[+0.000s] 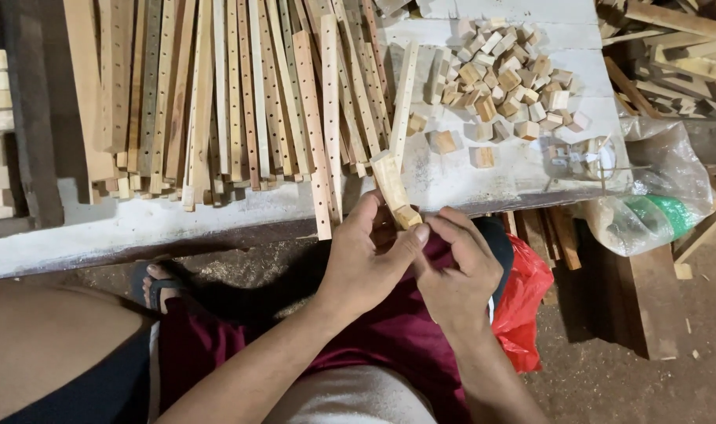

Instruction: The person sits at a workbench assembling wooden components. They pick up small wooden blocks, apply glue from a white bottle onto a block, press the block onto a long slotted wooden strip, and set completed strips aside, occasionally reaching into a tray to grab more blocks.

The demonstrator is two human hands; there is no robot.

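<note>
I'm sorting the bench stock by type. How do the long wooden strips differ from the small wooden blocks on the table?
The wooden strips are long, thin and drilled with rows of holes; the wooden blocks are short, chunky cubes with no holes visible. The strips lie side by side, overhanging the table edge; the blocks sit in a loose heap. Both are pale, unfinished wood.
</note>
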